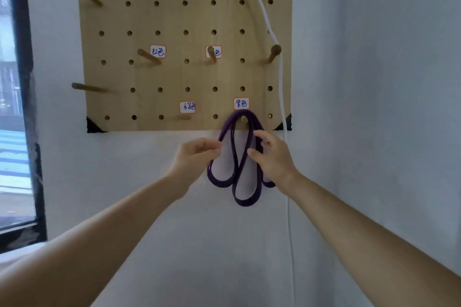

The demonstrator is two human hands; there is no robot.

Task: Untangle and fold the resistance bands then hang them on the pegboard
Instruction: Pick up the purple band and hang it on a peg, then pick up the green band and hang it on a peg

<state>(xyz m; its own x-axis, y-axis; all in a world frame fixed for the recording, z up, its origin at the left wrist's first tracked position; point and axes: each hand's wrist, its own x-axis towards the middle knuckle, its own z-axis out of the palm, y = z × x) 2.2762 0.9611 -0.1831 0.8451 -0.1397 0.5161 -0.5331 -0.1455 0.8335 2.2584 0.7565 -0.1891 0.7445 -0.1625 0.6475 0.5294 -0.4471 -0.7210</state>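
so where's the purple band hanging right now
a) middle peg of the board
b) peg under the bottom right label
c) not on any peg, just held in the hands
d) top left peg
b: the purple band loops over the peg just below the bottom right label on the pegboard, with both hands at its strands.

Two bare forearms, no sleeves in view.
Left hand [197,157] and right hand [272,157]: no gloves, rings, watch or wristbands. Nothing worn from wrists down to frame edge.
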